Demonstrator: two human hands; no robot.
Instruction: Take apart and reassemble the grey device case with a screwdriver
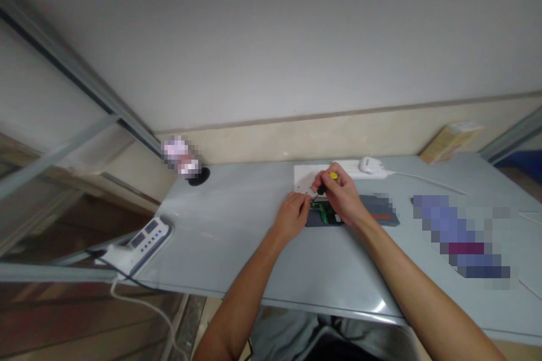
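Note:
My right hand (344,196) is closed around a screwdriver (334,176) with a yellow and black handle. Its thin shaft slants down to the left, towards a dark flat device (314,220) with a green circuit board (325,212) exposed. At the device's left end, my left hand (292,216) rests with bent fingers on its edge, close to the screwdriver's tip. What the left fingertips touch is partly hidden. Just behind the hands lies a white sheet (301,175) with small dark specks on it. A dark grey panel (381,210) with an orange mark lies to the right, beside my right wrist.
A white power strip (351,169) with a plugged-in charger (371,166) stands by the wall, its cable running right. Another power strip (146,242) sits at the left edge. A yellowish box (451,141) leans back right; a black round base (199,176) is back left. Blurred items lie right.

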